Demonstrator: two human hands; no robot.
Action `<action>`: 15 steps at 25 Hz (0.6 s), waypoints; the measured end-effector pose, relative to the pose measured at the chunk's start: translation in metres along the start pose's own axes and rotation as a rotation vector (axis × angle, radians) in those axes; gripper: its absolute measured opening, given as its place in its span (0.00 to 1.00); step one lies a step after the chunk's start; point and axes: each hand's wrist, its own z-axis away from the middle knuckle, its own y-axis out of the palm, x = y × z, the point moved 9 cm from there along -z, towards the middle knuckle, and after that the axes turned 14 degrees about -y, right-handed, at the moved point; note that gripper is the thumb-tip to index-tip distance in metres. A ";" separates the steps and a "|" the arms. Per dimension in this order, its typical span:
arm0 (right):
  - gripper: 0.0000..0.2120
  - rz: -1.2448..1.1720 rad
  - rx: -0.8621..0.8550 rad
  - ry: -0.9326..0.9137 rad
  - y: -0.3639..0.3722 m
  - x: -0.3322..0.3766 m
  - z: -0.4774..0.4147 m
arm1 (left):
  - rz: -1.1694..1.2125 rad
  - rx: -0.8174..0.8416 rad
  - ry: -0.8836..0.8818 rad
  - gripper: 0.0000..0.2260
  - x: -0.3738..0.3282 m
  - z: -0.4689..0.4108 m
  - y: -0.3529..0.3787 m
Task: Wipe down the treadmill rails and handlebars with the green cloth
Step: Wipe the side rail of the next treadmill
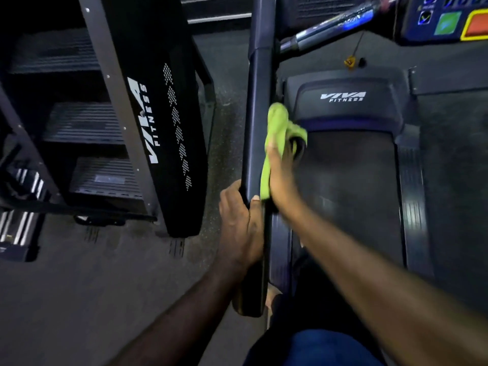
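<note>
The treadmill's dark left side rail (257, 107) runs from the top of the view down to the lower middle. My left hand (241, 223) grips this rail near its lower end, thumb over the top. The green cloth (277, 125) lies against the rail's inner side, just above my left hand. My right hand (281, 178) holds the cloth and presses it against the rail; its fingers are mostly covered by the cloth. A chrome handlebar (330, 27) slants across the top right.
The treadmill belt (348, 186) and motor cover marked VIVA FITNESS (343, 97) lie right of the rail. The console (449, 19) is at top right. A black stair-climber machine (150, 114) stands to the left across a strip of grey floor (227, 122).
</note>
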 end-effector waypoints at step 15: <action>0.28 -0.014 -0.045 -0.021 -0.011 -0.004 0.118 | 0.074 0.024 -0.038 0.25 0.005 -0.003 -0.002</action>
